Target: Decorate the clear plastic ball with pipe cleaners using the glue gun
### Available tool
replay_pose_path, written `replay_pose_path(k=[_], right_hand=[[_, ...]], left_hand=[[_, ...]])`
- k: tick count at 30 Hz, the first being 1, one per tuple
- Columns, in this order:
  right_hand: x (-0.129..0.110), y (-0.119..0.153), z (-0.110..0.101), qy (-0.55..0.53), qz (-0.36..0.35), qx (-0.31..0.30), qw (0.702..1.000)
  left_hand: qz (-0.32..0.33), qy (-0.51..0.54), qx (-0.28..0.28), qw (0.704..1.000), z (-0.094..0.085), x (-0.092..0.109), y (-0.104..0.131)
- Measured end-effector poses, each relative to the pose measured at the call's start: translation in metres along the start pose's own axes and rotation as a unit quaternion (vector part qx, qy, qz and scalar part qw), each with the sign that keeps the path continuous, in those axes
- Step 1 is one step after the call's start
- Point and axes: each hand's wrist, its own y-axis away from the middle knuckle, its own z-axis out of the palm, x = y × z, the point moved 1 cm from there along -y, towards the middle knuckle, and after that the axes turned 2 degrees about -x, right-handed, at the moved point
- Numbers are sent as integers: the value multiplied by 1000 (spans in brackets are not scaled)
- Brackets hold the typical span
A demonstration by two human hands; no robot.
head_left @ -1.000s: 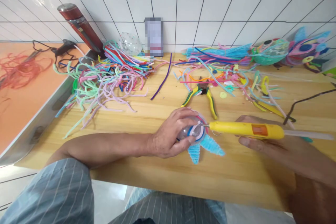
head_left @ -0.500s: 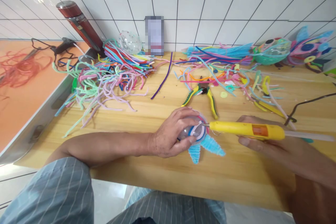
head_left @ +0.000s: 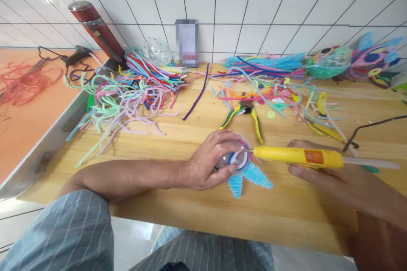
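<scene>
My left hand (head_left: pixel 206 161) is closed around a clear plastic ball (head_left: pixel 235 160) banded with blue, white and pink pipe cleaner. Two light-blue fuzzy fins (head_left: pixel 257 175) stick out from the ball toward me. In my right hand (head_left: pixel 321 175) I grip a yellow hot glue gun (head_left: pixel 286 156), held level, with a whitish glue stick (head_left: pixel 372 162) protruding from its rear. The gun's metal nozzle touches or nearly touches the white pipe cleaner on the ball's face. My left palm hides part of the ball.
Yellow-and-green pliers (head_left: pixel 247 112) lie just beyond the ball. A purple pipe cleaner (head_left: pixel 197 97) and a heap of coloured pipe cleaners (head_left: pixel 136 93) are to the left. Two decorated balls, one green (head_left: pixel 330 62), stand at the back right. A dark cord (head_left: pixel 372 125) crosses the right side.
Both hands, the ball and the gun's nozzle stay nearly in place. The glue stick behind the gun has shifted slightly to the left.
</scene>
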Motion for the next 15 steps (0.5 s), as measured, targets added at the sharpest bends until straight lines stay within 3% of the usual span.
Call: replay_pose_path(k=[4, 15], right_hand=[[1, -1, -1, -1, 3, -17, 1000], [-4, -3, -1, 17, 8, 10, 1000]], left_hand=[[9, 1, 6, 1000, 1, -1, 0], [4, 7, 5, 1000, 1, -2, 0]])
